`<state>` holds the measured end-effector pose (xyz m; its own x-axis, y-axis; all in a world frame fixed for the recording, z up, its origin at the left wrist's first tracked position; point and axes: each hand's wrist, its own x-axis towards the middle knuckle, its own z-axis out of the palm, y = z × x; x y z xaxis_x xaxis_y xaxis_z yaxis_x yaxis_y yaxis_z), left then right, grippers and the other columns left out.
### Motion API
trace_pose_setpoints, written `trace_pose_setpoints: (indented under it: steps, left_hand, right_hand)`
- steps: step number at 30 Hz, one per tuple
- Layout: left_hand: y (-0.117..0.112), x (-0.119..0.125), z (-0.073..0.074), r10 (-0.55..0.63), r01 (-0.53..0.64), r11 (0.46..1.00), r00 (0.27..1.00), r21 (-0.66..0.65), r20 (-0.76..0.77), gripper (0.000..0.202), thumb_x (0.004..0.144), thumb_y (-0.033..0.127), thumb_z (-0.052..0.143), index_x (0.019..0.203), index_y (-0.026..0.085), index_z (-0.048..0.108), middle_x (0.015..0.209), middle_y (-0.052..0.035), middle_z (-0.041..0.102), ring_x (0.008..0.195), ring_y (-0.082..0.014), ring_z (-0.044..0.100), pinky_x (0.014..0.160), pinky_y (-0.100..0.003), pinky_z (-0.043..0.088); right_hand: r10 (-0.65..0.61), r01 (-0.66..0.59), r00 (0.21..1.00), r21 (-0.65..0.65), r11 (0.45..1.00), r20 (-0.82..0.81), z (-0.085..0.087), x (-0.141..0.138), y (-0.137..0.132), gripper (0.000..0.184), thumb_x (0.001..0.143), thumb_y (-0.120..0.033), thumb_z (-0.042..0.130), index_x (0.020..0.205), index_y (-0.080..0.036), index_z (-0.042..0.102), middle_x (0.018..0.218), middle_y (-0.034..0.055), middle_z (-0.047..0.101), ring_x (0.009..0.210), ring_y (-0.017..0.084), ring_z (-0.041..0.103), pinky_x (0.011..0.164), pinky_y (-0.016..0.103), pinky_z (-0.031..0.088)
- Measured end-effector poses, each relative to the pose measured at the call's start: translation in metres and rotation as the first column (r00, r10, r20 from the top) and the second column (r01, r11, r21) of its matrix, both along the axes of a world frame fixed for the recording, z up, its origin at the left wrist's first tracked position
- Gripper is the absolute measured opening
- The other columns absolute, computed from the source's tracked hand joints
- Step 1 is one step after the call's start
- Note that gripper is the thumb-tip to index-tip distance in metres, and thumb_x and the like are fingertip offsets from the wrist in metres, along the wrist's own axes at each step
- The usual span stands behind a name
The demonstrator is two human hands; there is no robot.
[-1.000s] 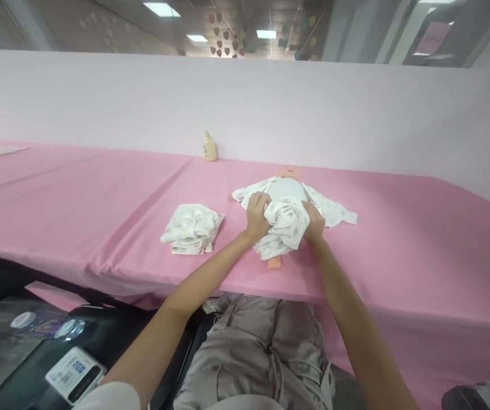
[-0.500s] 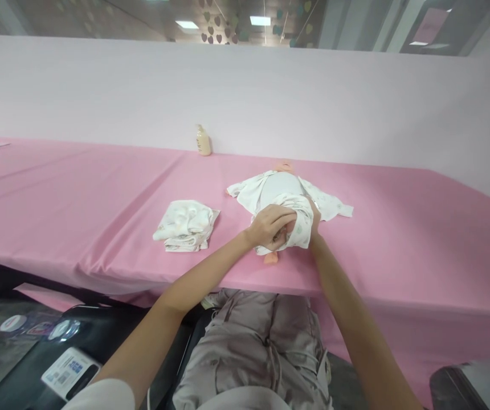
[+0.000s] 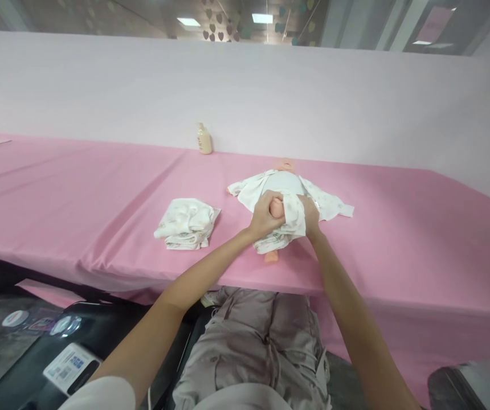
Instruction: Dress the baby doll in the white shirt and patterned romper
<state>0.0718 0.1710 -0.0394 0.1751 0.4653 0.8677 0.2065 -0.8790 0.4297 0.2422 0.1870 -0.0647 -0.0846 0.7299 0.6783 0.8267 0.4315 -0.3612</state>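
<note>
A baby doll [image 3: 286, 182] lies on its back on the pink-covered table, dressed in a white printed top [image 3: 326, 202] with the sleeves spread out. My left hand [image 3: 265, 215] is closed round one of the doll's feet [image 3: 276, 208], which sticks out bare from white cloth. On the other side, my right hand [image 3: 310, 215] grips the bunched white pants [image 3: 295, 215] around that leg; its fingertips are hidden behind the fabric. The doll's other foot [image 3: 271, 256] pokes out below the pants, near the table's front edge.
A folded stack of white printed clothes [image 3: 187, 224] lies to the left on the pink tablecloth [image 3: 78, 199]. A cream pump bottle [image 3: 204, 140] stands by the wall. Lower left, a phone-like white device [image 3: 72, 367] and plastic bottles [image 3: 63, 326] rest on a black surface.
The doll's foot has come out through the pants opening, and my left hand has moved up from inside the cloth to around the foot. My right hand has turned slightly with the pants.
</note>
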Motion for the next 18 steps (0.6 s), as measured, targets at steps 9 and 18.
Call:
trace_pose_setpoints:
  steps: [9, 18]
  left_hand:
    - [0.007, -0.017, 0.005, 0.204, -0.208, 0.972, 0.978, -0.113, -0.041, 0.026, 0.061, 0.018, 0.060, 0.070, 0.021, 0.036, 0.063, 0.0043, 0.039, 0.059, -0.0114, 0.035, 0.057, -0.025, 0.030]
    - [0.017, -0.014, 0.001, 0.299, -0.293, 0.915, 0.954, -0.277, -0.020, 0.019, 0.078, 0.013, 0.045, 0.066, 0.020, 0.032, 0.058, 0.0030, 0.039, 0.054, -0.0122, 0.036, 0.054, -0.027, 0.027]
  right_hand:
    - [0.205, -0.178, 0.978, 0.376, 0.909, -0.032, 0.012, -0.024, -0.023, 0.027, 0.082, -0.031, 0.041, 0.082, -0.019, 0.065, 0.087, 0.0085, 0.066, 0.084, 0.023, 0.056, 0.077, 0.038, 0.045]
    - [0.223, -0.197, 0.799, 0.107, 0.974, -0.558, 0.017, -0.045, -0.022, 0.037, 0.085, -0.045, 0.048, 0.058, -0.020, 0.048, 0.059, -0.0003, 0.049, 0.066, 0.015, 0.048, 0.069, 0.030, 0.042]
